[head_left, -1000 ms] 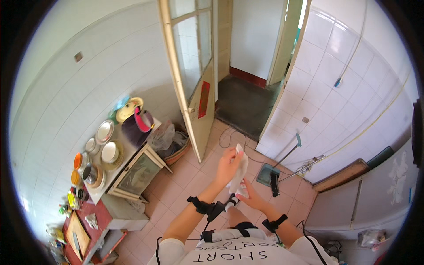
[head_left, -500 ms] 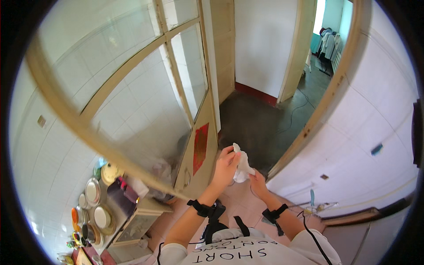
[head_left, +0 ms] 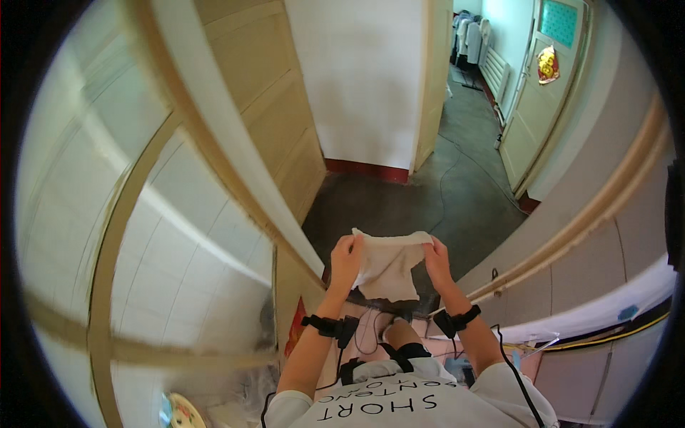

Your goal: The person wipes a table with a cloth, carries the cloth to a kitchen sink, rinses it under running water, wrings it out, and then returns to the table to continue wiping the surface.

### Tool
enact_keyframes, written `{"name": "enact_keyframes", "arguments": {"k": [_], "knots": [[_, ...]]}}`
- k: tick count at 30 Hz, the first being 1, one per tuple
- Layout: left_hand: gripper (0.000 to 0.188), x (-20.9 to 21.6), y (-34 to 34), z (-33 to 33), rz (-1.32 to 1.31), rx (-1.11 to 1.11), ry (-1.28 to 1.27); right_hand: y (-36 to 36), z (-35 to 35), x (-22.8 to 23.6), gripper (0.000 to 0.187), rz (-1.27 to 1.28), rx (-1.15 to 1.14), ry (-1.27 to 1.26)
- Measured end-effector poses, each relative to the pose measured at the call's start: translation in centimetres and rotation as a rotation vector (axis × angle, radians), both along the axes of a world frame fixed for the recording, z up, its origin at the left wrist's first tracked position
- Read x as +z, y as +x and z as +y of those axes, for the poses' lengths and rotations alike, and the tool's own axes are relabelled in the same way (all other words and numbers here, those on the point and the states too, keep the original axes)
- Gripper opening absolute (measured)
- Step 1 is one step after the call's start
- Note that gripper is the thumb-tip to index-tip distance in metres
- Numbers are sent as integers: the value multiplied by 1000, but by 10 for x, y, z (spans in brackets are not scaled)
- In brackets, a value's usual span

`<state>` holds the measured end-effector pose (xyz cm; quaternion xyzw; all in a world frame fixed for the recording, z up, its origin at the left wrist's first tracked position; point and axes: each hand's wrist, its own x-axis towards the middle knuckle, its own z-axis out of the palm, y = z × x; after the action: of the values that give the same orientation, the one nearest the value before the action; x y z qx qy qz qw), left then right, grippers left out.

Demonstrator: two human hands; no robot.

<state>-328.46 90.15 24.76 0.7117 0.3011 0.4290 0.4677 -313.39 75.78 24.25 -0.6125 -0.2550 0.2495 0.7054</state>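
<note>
A person in a white short-sleeved shirt (head_left: 385, 397) with dark lettering holds up a pale cloth (head_left: 389, 274) at a doorway, the fabric stretched between two bare hands. The left hand (head_left: 346, 262) takes the upper left corner, its grip pinching the edge between thumb and curled fingers; the right hand (head_left: 437, 264) does the same at the upper right corner, its grip likewise closed on the fabric. The cloth hangs between them in front of the person, its top edge nearly straight, creases running across its middle and its lower edge uneven. Black straps (head_left: 457, 321) circle both wrists.

At left, a glazed door (head_left: 105, 235) with a wooden frame fills much of the view, a red paper (head_left: 295, 327) on its lower panel. Below it, at the bottom edge, a round yellow dish (head_left: 184, 411) shows in part.

Ahead, a dark floor (head_left: 371, 203) stretches to a white wall (head_left: 357, 85) with a dark red baseboard (head_left: 367, 171). Through a further opening, garments (head_left: 473, 41) hang near a white radiator (head_left: 494, 73), and a cream door (head_left: 531, 118) bears a red-and-gold ornament (head_left: 548, 65).
</note>
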Motion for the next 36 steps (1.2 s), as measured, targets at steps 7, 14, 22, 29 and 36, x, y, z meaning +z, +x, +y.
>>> {"name": "enact_keyframes", "arguments": {"k": [7, 14, 22, 29, 36], "knots": [[33, 0, 136, 122, 170, -32, 11, 152, 101, -22, 21, -125, -33, -105], [28, 35, 260, 198, 134, -268, 199, 282, 148, 18, 22, -95, -167, -61], [55, 93, 454, 253, 81, -600, 307, 424, 150, 71, 24, 61, -223, -90], [42, 89, 662, 256, -162, -1007, -369, 528, 114, 38, 32, 90, -254, -21], [33, 31, 801, 142, 115, -1373, -291, 565, 75, -58, 32, 535, -486, -100]]}}
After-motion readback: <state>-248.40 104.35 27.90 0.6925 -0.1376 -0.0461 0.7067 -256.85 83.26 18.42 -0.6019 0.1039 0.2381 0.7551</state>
